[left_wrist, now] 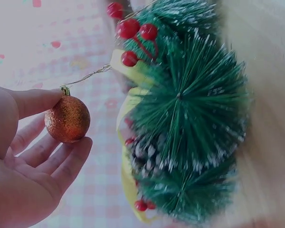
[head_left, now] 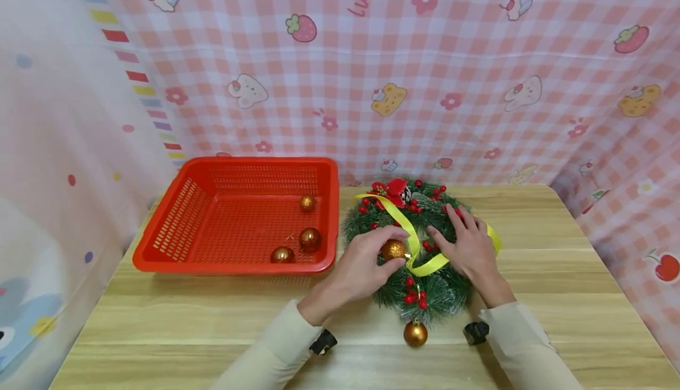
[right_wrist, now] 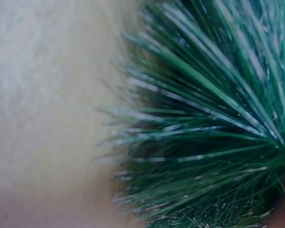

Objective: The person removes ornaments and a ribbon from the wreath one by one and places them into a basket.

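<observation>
My left hand [head_left: 361, 263] pinches a glittery copper Christmas ball [head_left: 394, 250] between thumb and fingers. In the left wrist view, a thin gold cord runs from the cap of this ball [left_wrist: 68, 119] toward the wreath. The green wreath [head_left: 435, 295], with red berries, a red flower and a pinecone, lies on the table. A yellow ribbon [head_left: 425, 268] loops across it. My right hand [head_left: 470, 251] rests on the wreath's right side, fingers spread. Close up in the right wrist view are green needles [right_wrist: 218, 128]; the fingers are out of sight there. Another copper ball [head_left: 415, 333] hangs at the wreath's near edge.
To the left stands a red plastic basket [head_left: 159, 264] holding a glittery ball [head_left: 307, 203] and two shiny copper balls [head_left: 310, 239]. Both rest on the wooden table [head_left: 552, 272]. A pink checked curtain [head_left: 340, 71] hangs behind the table and along its sides.
</observation>
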`<move>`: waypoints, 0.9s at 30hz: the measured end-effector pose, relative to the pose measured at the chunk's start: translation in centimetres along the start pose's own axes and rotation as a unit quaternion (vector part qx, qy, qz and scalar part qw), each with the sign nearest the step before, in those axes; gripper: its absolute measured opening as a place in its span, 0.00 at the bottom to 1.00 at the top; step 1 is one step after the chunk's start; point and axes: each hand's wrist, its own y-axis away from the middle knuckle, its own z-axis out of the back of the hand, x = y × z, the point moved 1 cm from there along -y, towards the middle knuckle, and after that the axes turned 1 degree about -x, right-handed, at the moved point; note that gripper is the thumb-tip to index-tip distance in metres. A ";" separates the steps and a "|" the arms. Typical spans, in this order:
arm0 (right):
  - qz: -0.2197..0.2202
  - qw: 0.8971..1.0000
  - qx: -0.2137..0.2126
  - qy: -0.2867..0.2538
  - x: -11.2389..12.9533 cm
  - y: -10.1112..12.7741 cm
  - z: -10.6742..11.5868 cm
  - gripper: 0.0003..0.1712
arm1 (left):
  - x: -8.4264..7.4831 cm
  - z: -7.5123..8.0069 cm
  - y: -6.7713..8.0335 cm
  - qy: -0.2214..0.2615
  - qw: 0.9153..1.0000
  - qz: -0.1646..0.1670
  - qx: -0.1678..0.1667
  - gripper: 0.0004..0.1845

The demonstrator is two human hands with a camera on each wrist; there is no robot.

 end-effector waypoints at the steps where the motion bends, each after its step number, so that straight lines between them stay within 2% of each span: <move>1: -0.001 1.000 0.001 -0.001 0.0 0.0 0.1 0.47 | 0.0 0.3 0.1 0.001 1.000 0.003 -0.004 0.21; 5: -0.003 1.000 0.008 0.001 0.0 0.0 0.1 0.47 | 0.2 1.4 0.5 0.016 0.999 0.014 -0.024 0.21; 11: -0.002 1.000 0.008 -0.001 0.0 0.0 0.1 0.48 | 0.6 2.9 1.0 0.043 0.997 0.012 -0.061 0.21; 27: 0.005 1.000 0.000 0.000 0.0 0.0 0.0 0.48 | 2.7 6.4 2.8 0.051 0.989 0.062 -0.127 0.19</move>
